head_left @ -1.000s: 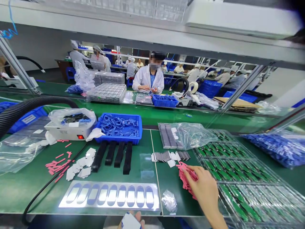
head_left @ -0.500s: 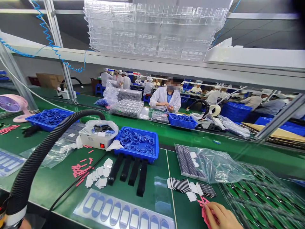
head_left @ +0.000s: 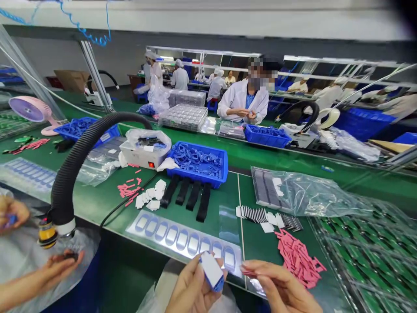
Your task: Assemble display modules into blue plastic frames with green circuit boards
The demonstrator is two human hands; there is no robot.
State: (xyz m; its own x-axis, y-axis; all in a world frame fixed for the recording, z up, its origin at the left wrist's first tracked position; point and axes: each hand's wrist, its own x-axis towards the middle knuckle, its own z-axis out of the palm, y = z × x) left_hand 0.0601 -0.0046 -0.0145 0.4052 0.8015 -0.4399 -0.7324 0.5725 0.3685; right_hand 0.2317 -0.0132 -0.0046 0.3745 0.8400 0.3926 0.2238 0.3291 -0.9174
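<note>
My left hand (head_left: 192,289) is closed around a small blue plastic housing with a white rectangular face (head_left: 211,270), which is tilted up toward me near the table's front edge. Just to its right, my right hand (head_left: 282,289) pinches a thin pink strip (head_left: 249,273) between thumb and fingers, a short way from the housing. Beyond that hand lies a loose pile of similar pink strips (head_left: 298,256). A clear sheet with oval blue-edged labels (head_left: 182,238) lies behind my left hand. Fanned black-and-white pads (head_left: 256,214) are farther back.
A blue bin (head_left: 224,167) of blue frames stands behind black straps (head_left: 203,204). Wrapped green circuit boards (head_left: 358,256) fill the right side. At left, a black fume hose (head_left: 63,174) arches over the table; a co-worker's hand (head_left: 61,267) is beneath it. Another person (head_left: 243,102) works opposite.
My right hand has left the pink pile and come toward the middle with a strip. My left hand has come into view holding the blue housing. The view has tilted down.
</note>
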